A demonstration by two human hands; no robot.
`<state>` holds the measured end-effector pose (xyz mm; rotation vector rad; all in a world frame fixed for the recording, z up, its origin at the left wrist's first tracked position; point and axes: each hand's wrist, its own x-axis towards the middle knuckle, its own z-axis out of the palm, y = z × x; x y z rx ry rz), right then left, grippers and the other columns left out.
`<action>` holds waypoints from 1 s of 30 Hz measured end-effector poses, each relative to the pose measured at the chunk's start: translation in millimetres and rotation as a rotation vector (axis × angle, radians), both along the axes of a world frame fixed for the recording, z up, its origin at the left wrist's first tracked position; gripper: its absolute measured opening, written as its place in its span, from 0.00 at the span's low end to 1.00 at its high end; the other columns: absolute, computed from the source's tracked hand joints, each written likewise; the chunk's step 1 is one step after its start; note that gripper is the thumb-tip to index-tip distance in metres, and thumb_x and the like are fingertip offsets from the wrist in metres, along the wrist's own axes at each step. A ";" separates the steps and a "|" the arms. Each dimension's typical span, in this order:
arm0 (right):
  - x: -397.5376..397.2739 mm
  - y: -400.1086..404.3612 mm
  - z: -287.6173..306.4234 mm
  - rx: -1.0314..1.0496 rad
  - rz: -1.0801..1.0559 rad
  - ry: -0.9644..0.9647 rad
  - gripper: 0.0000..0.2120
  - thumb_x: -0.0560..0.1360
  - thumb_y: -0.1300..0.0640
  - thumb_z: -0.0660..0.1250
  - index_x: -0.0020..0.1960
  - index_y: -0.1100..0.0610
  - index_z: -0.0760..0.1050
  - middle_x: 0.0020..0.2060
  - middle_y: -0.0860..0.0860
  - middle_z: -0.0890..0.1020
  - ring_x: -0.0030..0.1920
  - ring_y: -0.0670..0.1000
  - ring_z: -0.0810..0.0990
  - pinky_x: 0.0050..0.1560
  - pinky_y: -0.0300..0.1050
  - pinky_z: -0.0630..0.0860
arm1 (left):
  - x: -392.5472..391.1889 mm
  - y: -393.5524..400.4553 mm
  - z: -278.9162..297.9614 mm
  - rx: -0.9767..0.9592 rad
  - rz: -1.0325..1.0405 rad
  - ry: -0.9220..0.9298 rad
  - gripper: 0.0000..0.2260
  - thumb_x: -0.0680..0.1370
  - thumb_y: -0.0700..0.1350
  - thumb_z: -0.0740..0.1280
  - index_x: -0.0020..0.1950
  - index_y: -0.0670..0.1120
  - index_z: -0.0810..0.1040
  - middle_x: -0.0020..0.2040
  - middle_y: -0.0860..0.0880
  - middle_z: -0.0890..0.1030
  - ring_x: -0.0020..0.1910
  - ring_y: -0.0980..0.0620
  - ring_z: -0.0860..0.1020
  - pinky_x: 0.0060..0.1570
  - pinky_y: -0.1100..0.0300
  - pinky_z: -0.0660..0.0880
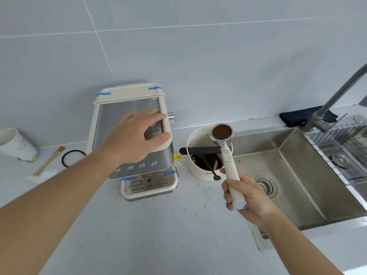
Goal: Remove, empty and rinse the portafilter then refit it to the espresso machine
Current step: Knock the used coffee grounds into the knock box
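Holding the portafilter (224, 139) by the low end of its cream handle, the right hand (246, 197) has its grip clenched around it at lower right of centre. The long axis runs from that grip up the frame, so the basket, face-up and full of dark grounds, sits just above the knock box (200, 155), whose black bar lies just below it. The sink (294, 169) is to the right. The left hand (137, 135) rests flat, grasping nothing, atop the espresso machine (131, 139) on the tabletop (158, 225).
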<state>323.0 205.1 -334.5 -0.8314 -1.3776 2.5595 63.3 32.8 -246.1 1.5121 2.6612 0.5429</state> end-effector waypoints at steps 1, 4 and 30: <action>-1.8 6.5 -1.3 0.012 -0.003 -0.003 0.22 0.71 0.60 0.67 0.64 0.61 0.74 0.34 0.56 0.76 0.26 0.51 0.73 0.26 0.43 0.71 | -2.2 1.2 -1.5 0.003 0.008 -0.010 0.25 0.77 0.64 0.59 0.73 0.57 0.67 0.76 0.55 0.66 0.75 0.56 0.62 0.73 0.54 0.50; -4.5 20.9 -3.2 0.060 -0.027 -0.030 0.19 0.77 0.56 0.67 0.65 0.62 0.73 0.35 0.56 0.75 0.26 0.51 0.73 0.26 0.42 0.70 | -2.6 0.4 -1.1 0.003 0.013 -0.015 0.27 0.75 0.65 0.58 0.73 0.58 0.67 0.76 0.55 0.65 0.76 0.57 0.60 0.73 0.55 0.49; -37.5 45.1 -35.1 0.611 -0.118 -0.331 0.16 0.80 0.62 0.65 0.67 0.55 0.75 0.43 0.57 0.78 0.28 0.50 0.79 0.31 0.47 0.80 | 1.0 1.4 3.3 -0.006 0.047 -0.067 0.30 0.73 0.68 0.56 0.72 0.59 0.67 0.77 0.56 0.65 0.76 0.59 0.58 0.74 0.54 0.47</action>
